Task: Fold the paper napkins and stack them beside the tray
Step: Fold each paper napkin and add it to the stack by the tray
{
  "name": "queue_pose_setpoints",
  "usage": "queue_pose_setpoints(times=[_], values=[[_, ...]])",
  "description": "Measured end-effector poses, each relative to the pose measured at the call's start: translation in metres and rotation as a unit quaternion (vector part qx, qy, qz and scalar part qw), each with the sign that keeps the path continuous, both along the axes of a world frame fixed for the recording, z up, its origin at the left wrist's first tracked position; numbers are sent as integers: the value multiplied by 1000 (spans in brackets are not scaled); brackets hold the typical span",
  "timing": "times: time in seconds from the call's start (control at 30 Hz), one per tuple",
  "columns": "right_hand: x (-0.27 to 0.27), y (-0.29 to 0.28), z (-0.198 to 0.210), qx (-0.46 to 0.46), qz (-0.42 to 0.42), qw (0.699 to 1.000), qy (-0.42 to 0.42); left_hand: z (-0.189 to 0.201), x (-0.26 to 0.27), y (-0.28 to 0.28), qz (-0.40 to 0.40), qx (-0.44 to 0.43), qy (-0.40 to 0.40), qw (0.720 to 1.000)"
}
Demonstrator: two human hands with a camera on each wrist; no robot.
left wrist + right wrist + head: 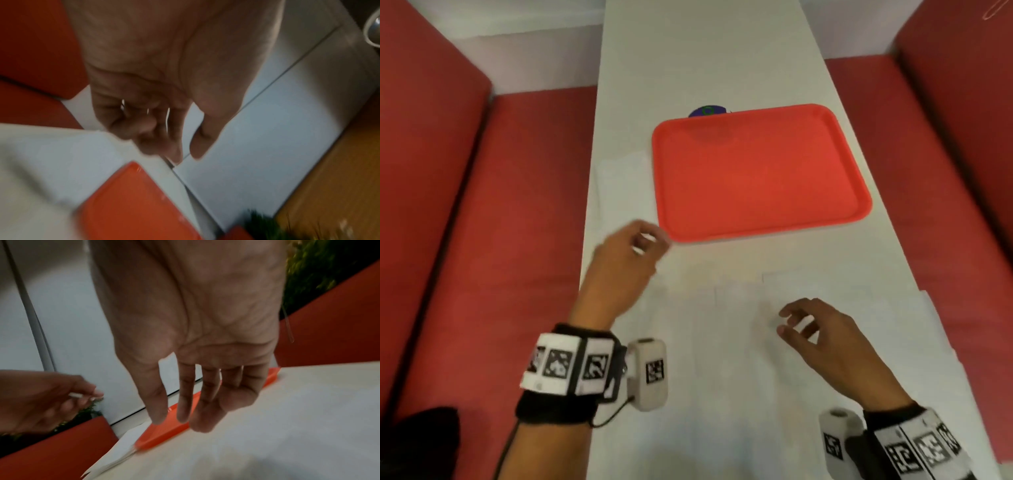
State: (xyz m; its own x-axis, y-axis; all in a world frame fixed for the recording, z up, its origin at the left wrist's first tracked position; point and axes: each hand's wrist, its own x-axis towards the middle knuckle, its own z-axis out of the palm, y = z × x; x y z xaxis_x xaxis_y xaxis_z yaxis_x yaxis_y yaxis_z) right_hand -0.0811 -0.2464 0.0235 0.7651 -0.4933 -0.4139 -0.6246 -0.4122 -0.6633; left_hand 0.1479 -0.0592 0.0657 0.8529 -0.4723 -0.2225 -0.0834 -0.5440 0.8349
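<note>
Both hands hang over the long white table (705, 61) with nothing in them. The left hand (625, 263), at about nine o'clock from table centre, has its fingers loosely curled near the corner of the flat orange-red plastic tray (760, 171); the left wrist view shows nothing between them. The right hand (822, 334), at five o'clock, hovers with fingers relaxed and slightly spread over the loose white paper napkins (739, 359) lying unfolded across the near end of the table.

A low stack of folded white napkins (619, 174) sits just beside the tray's left edge, at ten o'clock; the right wrist view shows its layered edges. So I judge this a pause between napkins: one seems to be placed, the next not yet picked up. The next move calls for separating a single thin sheet from the overlapping spread, which looks fiddly, white on white.

Red upholstered booth seats (510, 212) flank the table on both sides, and a small dark blue object (709, 111) peeks from behind the tray at twelve o'clock.
</note>
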Motion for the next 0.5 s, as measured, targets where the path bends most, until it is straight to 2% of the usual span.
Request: queue_pose_setpoints(times=[0.07,0.17,0.27,0.33,0.5], values=[[-16,-9,-2,-52,22,998,28,-17,-45,1,-48,59,23,997],[-34,-13,-9,-121,100,983,91,-48,-96,2,-96,157,52,982],[-47,-4,-27,-145,176,965,127,-70,-128,2,-112,203,35,972],[-53,2,-40,-153,195,962,116,-79,-142,1,-121,225,-10,967],[-61,10,-60,-161,179,970,23,-90,-174,-3,-163,288,-111,937]])
